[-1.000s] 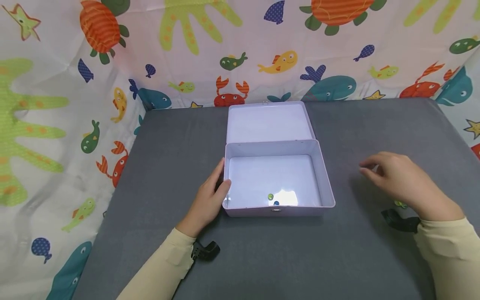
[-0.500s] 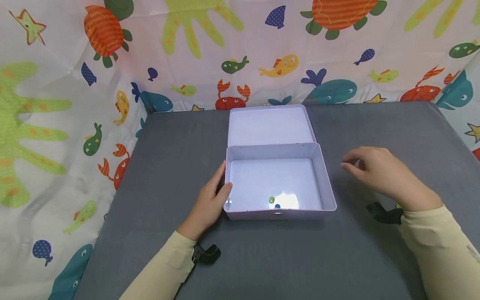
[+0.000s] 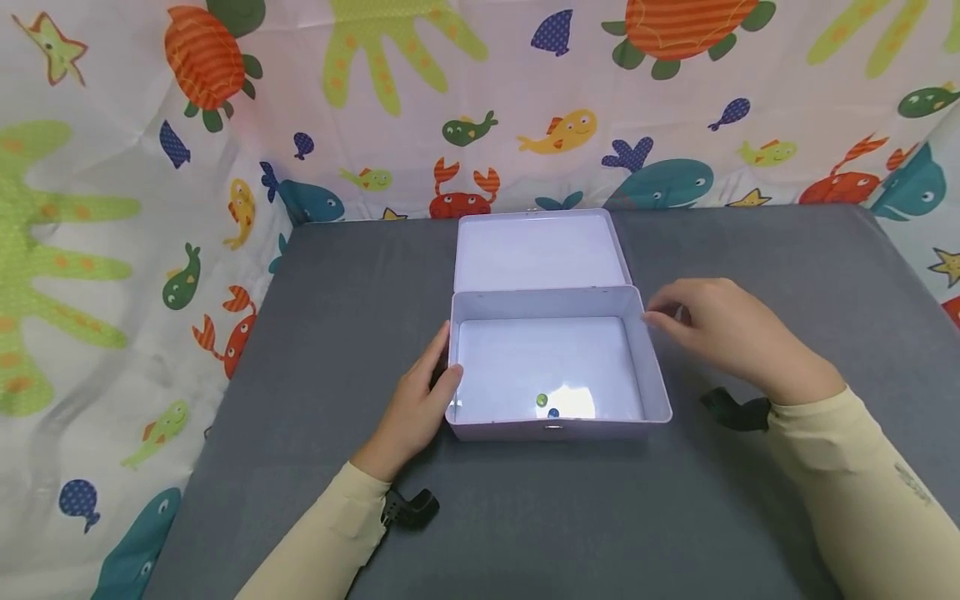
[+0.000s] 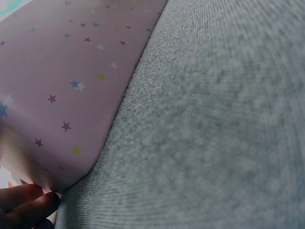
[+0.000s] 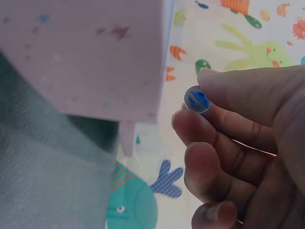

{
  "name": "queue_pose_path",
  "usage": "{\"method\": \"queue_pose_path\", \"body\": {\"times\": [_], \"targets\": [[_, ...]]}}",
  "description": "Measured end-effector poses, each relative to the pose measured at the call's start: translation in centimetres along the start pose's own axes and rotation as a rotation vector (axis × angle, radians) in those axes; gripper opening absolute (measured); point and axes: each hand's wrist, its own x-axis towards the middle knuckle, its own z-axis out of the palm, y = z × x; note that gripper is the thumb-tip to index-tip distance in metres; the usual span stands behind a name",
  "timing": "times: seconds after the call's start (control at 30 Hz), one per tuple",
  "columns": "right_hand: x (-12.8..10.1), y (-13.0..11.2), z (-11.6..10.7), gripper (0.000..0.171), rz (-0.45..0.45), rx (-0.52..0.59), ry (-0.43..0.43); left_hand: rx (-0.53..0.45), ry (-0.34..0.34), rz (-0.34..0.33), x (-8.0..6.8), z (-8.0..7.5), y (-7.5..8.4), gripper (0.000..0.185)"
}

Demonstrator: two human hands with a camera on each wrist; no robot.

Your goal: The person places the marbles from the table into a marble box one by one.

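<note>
A pale lilac metal box [image 3: 510, 431] stands on the table with its hinged lid [image 3: 540, 252] laid back behind it. On the box floor, near the front wall, lie a green marble [image 3: 542, 400] and a blue marble [image 3: 553, 412]. My left hand [image 3: 408, 408] grips the box's left wall, thumb over the rim and fingers outside. At the right rim hovers my right hand [image 3: 727, 337]. In the right wrist view its thumb and fingers pinch a clear marble [image 5: 197, 99] with a blue swirl, which the head view hides.
The grey cloth-covered table [image 3: 345, 317] extends around the box. A curtain [image 3: 405, 142] printed with sea animals hangs along the back and sides. A black wrist mount [image 3: 408, 508] projects below the left wrist, another mount [image 3: 735, 410] below the right.
My right hand has travelled left, from over the right part of the table to the box's right rim. Green marbles glimpsed under its wrist are now hidden. My left hand keeps its hold.
</note>
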Motion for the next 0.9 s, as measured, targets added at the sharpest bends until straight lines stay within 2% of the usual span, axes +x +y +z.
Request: {"method": "queue_pose_path", "body": {"times": [0.47,0.67,0.9], "targets": [[2.4,-3.7,-0.2,0.021,-0.09,-0.017,-0.041,-0.001,-0.004,0.016,0.0,-0.2,0.0,0.066],[3.5,-5.0,0.7,0.015,-0.144,-0.039,-0.05,0.002,-0.002,0.023,0.0,-0.1,-0.3,0.066],[4.8,-6.2,1.8,0.016,-0.155,-0.073,-0.148,0.003,0.001,0.008,0.0,-0.1,-0.2,0.065]]}}
